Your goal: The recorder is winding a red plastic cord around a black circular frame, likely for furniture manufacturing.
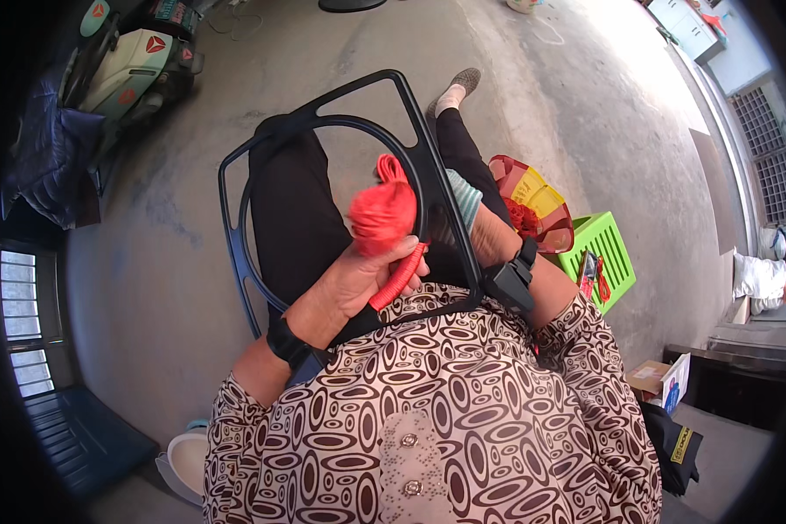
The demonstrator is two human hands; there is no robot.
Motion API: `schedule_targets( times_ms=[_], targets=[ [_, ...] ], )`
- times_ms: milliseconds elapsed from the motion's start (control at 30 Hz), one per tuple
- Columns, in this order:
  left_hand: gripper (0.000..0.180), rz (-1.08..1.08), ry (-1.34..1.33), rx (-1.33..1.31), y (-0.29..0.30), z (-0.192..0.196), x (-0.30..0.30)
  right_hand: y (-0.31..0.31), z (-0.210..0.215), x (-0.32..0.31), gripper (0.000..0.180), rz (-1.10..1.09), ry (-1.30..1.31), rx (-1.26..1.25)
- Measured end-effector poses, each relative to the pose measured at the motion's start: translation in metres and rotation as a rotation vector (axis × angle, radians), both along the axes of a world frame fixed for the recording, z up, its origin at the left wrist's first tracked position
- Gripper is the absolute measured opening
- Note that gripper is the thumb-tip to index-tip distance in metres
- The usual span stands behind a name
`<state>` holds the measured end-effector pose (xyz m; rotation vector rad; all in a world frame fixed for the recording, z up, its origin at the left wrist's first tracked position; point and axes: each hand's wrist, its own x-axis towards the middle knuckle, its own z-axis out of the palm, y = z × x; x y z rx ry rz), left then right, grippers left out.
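Observation:
A black metal frame (323, 109), an inner hoop inside a squarish outer bar, rests across my lap. My left hand (358, 278) grips its near bar, where red cord (399, 272) is wound tightly around the metal. A loose bundle of the same red cord (382, 210) hangs just above that hand. My right hand (489, 234) reaches behind the frame's right bar, its fingers hidden by the bar and a striped cloth. Both wrists wear black bands.
A green plastic crate (610, 249) stands to my right, with a red and yellow fan-shaped object (537, 201) beside it. A scooter (131, 65) is parked at the far left. A cardboard box (659, 380) lies on the floor at the right.

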<state>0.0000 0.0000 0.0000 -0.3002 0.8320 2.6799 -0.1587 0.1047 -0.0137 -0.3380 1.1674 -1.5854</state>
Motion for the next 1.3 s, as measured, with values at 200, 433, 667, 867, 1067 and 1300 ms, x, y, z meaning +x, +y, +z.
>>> schedule_targets(
  times_ms=[200, 433, 667, 867, 1067, 1300],
  targets=[
    [0.022, 0.067, -0.046, -0.177, -0.003, -0.001, -0.005, 0.017, 0.030, 0.007, 0.062, 0.079, -0.528, -0.351],
    [0.017, 0.196, -0.057, -0.278, -0.009, -0.011, -0.008, 0.053, 0.025, 0.027, 0.040, 0.061, 0.506, 0.375],
    [0.018, 0.170, -0.074, -0.283, -0.010, -0.005, -0.008, 0.101, 0.015, 0.020, 0.027, 0.194, 0.455, 0.284],
    [0.020, 0.172, -0.059, -0.229, -0.011, -0.004, -0.008, 0.150, 0.008, 0.001, 0.026, -0.023, 0.368, 0.362],
    [0.017, 0.183, -0.055, -0.239, -0.013, 0.002, -0.008, 0.146, -0.011, 0.020, 0.052, -0.396, -0.285, -0.291],
    [0.019, 0.202, -0.120, -0.336, -0.016, 0.010, -0.002, 0.138, -0.033, 0.007, 0.036, -0.497, -0.176, -0.238]
  ],
)
